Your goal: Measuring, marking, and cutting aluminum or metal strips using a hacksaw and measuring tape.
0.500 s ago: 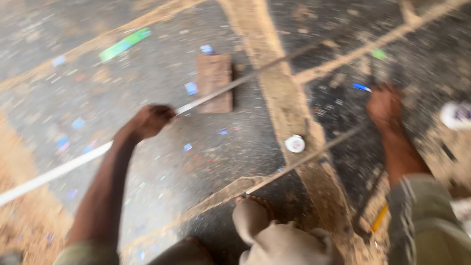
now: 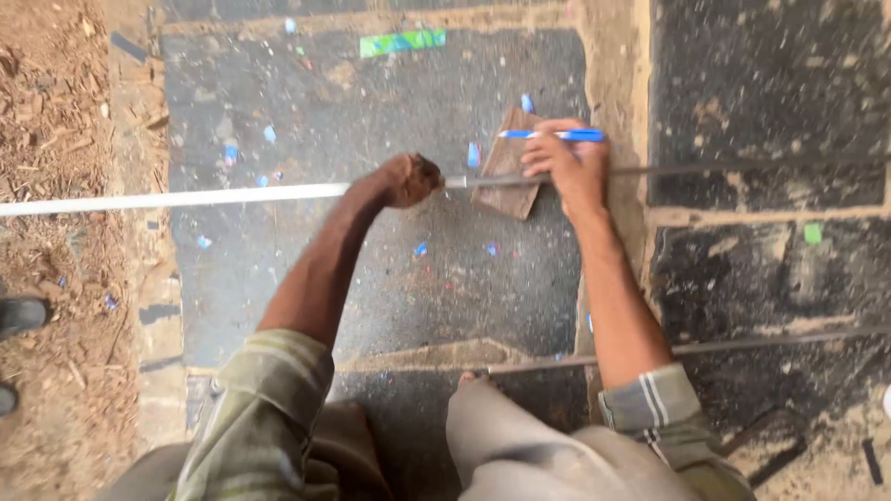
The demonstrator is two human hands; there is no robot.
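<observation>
My left hand [image 2: 406, 179] is closed around a long thin strip [image 2: 186, 199] that runs across the floor; it looks white on the left and dark grey on the right [image 2: 742, 168]. My right hand [image 2: 568, 162] holds a blue pen [image 2: 555, 134] and rests over the strip where it crosses a small brown wooden block [image 2: 509, 176]. The pen lies sideways between my fingers, above the strip.
The dark floor is littered with blue and white scraps, and a green strip of paper [image 2: 403, 42] lies at the top. A second thin rod [image 2: 705, 348] lies near my knee [image 2: 501, 436]. Sawdust and dirt cover the left side, with a shoe [image 2: 20, 314] at the left edge.
The view has swung round and come closer. My right hand has moved from the far right onto the strip at the wooden block, with the pen in it. My left hand still grips the strip.
</observation>
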